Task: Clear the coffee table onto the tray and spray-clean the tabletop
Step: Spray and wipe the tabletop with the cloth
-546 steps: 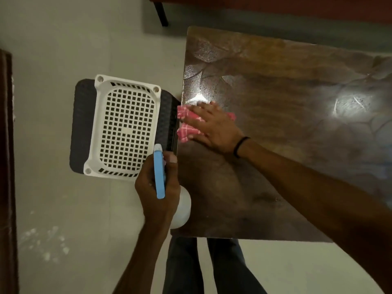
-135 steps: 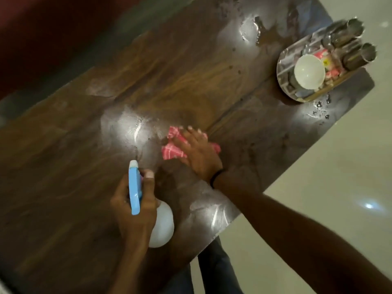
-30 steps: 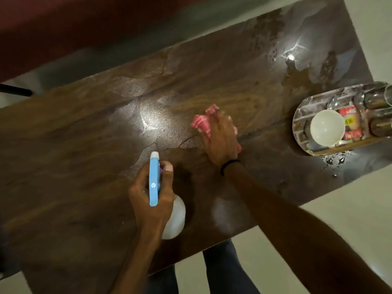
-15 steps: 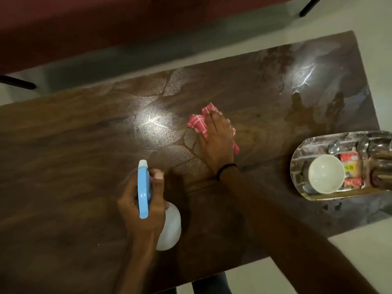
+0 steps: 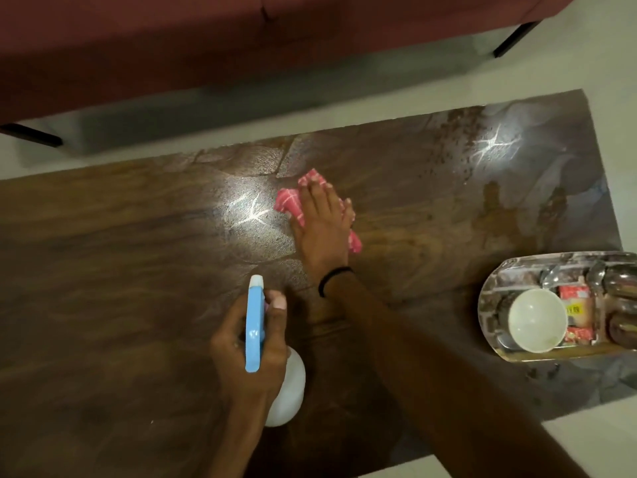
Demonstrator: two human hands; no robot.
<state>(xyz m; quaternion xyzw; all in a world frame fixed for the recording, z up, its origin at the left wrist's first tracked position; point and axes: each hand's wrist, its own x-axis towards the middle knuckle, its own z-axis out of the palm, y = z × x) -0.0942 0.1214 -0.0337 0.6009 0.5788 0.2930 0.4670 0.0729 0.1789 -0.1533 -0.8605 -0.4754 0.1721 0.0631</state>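
Observation:
My right hand [image 5: 320, 229] lies flat on a red checked cloth [image 5: 291, 203], pressing it onto the middle of the dark wooden coffee table [image 5: 120, 270]. My left hand [image 5: 250, 357] grips a spray bottle [image 5: 256, 326] with a blue trigger head and a white body, held above the table's near side. At the table's right end stands a shiny metal tray [image 5: 489, 305]. In it are a white bowl [image 5: 536, 320], red snack packets [image 5: 575, 305] and steel cups [image 5: 620, 277]. Wet droplets and streaks [image 5: 489, 201] lie on the tabletop beyond the tray.
A dark red sofa [image 5: 206, 39] with black legs stands along the far side of the table. Pale floor [image 5: 568, 439] shows at the near right and between sofa and table. Two ceiling-light reflections glare on the tabletop.
My right hand has slid the cloth a little away from me and to the left across the table. The view has tilted, so the tray sits lower right. The bottle stays in my left hand.

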